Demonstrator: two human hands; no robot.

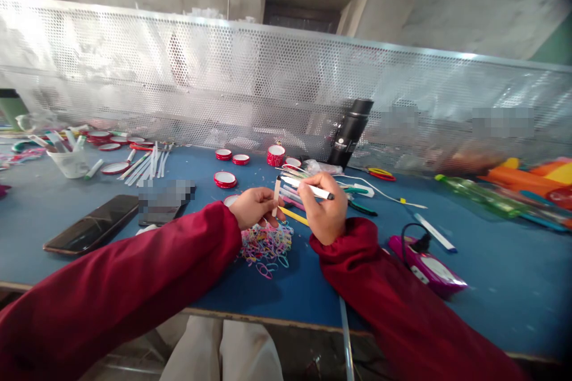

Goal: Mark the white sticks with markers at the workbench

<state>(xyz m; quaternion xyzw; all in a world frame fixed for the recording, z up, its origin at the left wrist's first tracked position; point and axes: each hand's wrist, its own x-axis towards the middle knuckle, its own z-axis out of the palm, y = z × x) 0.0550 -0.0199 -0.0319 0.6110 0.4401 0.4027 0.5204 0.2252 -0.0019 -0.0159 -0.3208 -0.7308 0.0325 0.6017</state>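
Head view: pinching stick (276, 198) in left hand (254, 207) just beyond bands (267, 247), gripping pen (320, 191) in right hand (326, 207); probably inking stick's tip, next calling for steadiness.

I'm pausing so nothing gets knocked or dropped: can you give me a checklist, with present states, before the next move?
1. Left hand gripping the pale strip: ok, held upright.
2. Right hand gripping the white marker: ok.
3. Contact between marker and strip: cannot tell; they come very close in this view.
4. Space below the hands free of loose bands: not ok, a multicolored pile lies there.
5. Large phone lying flat on the table: ok.
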